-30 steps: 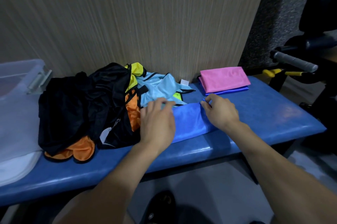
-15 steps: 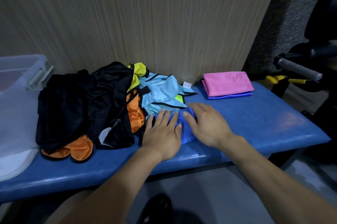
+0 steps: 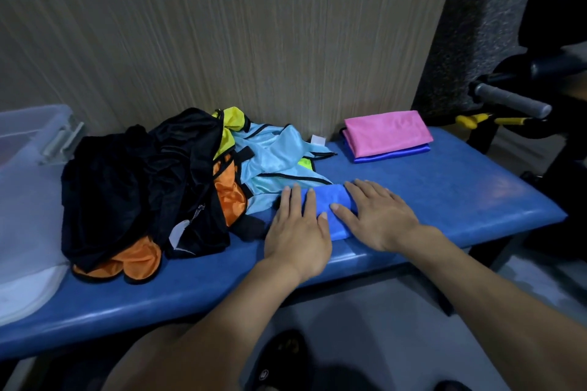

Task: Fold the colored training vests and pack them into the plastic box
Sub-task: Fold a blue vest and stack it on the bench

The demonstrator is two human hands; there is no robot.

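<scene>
Pressing flat hands (image 3: 336, 222) on blue vest (image 3: 330, 200)

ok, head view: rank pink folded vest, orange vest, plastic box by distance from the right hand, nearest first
1. Pink folded vest: behind the right hand, toward the right, by the wall.
2. Orange vest: to the left, past the left hand, in the loose pile.
3. Plastic box: far left end of the bench.
</scene>
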